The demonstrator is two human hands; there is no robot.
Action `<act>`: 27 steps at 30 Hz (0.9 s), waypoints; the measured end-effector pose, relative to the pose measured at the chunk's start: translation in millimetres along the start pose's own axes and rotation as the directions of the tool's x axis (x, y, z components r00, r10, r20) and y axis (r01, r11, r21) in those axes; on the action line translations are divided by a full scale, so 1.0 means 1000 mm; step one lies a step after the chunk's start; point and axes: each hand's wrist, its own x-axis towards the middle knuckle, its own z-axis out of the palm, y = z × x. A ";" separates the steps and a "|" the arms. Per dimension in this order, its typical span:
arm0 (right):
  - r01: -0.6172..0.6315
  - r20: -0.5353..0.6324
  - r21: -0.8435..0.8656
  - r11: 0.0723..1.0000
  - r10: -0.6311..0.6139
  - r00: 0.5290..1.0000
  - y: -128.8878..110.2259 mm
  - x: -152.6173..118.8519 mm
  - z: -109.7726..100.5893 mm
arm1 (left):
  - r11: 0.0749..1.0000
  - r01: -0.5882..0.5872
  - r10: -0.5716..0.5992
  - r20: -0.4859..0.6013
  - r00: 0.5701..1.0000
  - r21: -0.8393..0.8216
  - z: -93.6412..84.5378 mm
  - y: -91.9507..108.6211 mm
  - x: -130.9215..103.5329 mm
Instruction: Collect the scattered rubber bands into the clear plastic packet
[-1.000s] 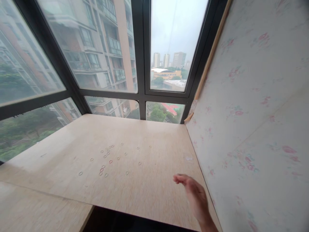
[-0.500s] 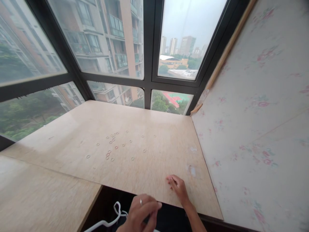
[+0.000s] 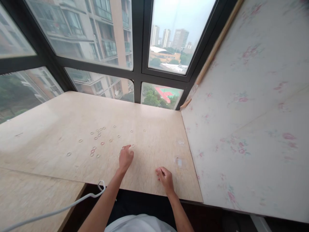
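Several small thin rings lie scattered on the pale wooden board (image 3: 79, 112), among them a reddish ring (image 3: 102, 143) and a larger one (image 3: 69, 154) at the left. My left hand (image 3: 126, 157), a metal ring on one finger, reaches over the board, its fingertips beside a small ring (image 3: 133, 146); another ring is partly hidden by this hand. Curled near the front edge of the board is my right hand (image 3: 164, 178), fingers closed; what they hold, if anything, is hidden.
A white cable (image 3: 60, 211) crosses the lower left over the board's edge. Dark window frames (image 3: 137, 74) border the back, and a flowered wall (image 3: 241, 129) rises at the right. Clear patches of tape (image 3: 179, 162) stick to the board at the right.
My left hand has moved from the front edge up and forward over the board, to the rings. My right hand stays near its place, still curled. The view has shifted.
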 end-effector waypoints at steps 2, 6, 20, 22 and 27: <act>0.000 -0.003 -0.002 1.000 0.000 1.000 0.001 0.000 0.000 | 0.993 -0.029 0.025 0.036 0.999 0.113 0.005 0.000 0.015; 0.010 -0.020 -0.021 1.000 -0.010 1.000 0.002 0.002 0.001 | 0.984 -0.046 0.036 0.063 0.997 0.170 0.008 -0.002 0.034; 0.004 -0.022 -0.113 0.994 -0.007 1.000 0.004 0.004 0.005 | 0.996 0.035 -0.042 0.088 0.995 0.077 0.006 -0.008 0.034; 0.008 -0.030 -0.119 0.993 -0.011 1.000 0.007 0.004 0.007 | 0.993 0.057 -0.065 0.083 0.994 0.101 0.005 -0.007 0.034; 0.024 -0.074 -0.166 0.986 -0.036 0.997 0.014 0.008 0.011 | 0.984 0.071 -0.091 0.111 0.990 0.166 0.003 -0.001 0.038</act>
